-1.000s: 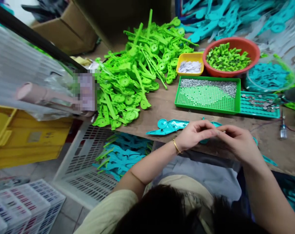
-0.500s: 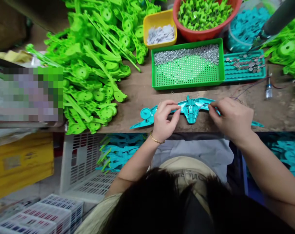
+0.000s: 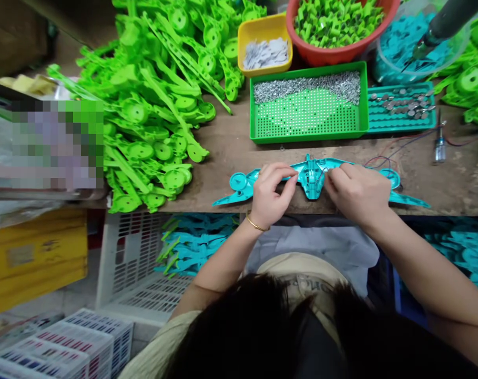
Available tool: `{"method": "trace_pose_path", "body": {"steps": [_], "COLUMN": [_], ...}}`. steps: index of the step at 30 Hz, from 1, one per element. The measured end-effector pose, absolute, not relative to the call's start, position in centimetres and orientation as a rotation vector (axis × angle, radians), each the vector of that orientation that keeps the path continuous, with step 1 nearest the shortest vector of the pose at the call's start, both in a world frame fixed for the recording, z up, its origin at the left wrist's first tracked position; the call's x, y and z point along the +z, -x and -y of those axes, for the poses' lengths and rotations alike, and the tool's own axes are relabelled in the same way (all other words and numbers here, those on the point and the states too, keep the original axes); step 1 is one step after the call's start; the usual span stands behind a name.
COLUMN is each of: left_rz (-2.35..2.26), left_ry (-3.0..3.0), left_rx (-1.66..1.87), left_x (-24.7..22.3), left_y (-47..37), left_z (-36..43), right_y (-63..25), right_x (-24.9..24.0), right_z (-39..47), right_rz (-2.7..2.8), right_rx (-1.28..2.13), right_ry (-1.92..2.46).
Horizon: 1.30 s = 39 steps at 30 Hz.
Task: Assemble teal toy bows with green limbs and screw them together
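Observation:
A long teal plastic part (image 3: 312, 179), shaped like a pair of wings, lies across the table near its front edge. My left hand (image 3: 273, 192) rests on its left half, thumb and fingers pinched at the part beside the centre. Just right of the centre piece, my right hand (image 3: 357, 192) is closed, its fingertips on a thin wire (image 3: 324, 171). More thin red and blue wires (image 3: 383, 160) run over the table behind my right hand, toward a small clear-handled screwdriver (image 3: 439, 149).
Behind the part stand a green tray (image 3: 309, 138) of screws, a teal tray (image 3: 400, 125) of metal discs, a yellow box (image 3: 266, 68) and a red bowl (image 3: 341, 54). Green parts (image 3: 160, 105) are heaped at left. A dark tool (image 3: 444, 29) hangs at upper right.
My right hand has moved left along the teal part, closer to its centre, uncovering the round end on the right. My left hand keeps its place on the part. The view has shifted slightly.

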<state>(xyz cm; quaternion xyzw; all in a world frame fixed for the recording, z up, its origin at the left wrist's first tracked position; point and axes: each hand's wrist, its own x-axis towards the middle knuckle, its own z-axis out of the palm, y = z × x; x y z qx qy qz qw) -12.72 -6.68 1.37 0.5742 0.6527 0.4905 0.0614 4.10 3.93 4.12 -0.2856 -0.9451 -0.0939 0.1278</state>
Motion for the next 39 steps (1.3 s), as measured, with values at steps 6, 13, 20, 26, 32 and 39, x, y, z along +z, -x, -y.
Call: {"method": "trace_pose_path", "body": {"steps": [6,13,20,26,32,39], "left_rz": [-1.956,-1.944,-1.93,-1.926,-1.931,-1.933], "left_ry": [-1.77,-1.751,-1.728,-1.725,-1.735,-1.731], "left_rx": [1.482,1.493,1.501,1.506,1.508,1.475], "left_x": [1.11,1.11,1.37,1.4,1.08,1.03], "left_y": [12.77,12.86,13.0,12.84,12.99,12.85], "left_z": [6.59,6.57,6.68,6.64,6.75,6.67], "right_y": [-4.06,-4.02,-4.24,-3.49,-3.77,-3.97], "right_x": [4.28,4.67,4.94,4.74,4.28,4.42], "right_z": [-3.92,-4.13,-4.37,-3.71,-3.82,-3.67], "right_rz": [2.675,2.746,2.799,2.849,2.777,2.736], "right_rx": [-0.273,-0.25,-0.235,-0.239,-0.075,-0.254], "right_ry": [0.939,0.88,0.85,0.847,1.195,0.958]}}
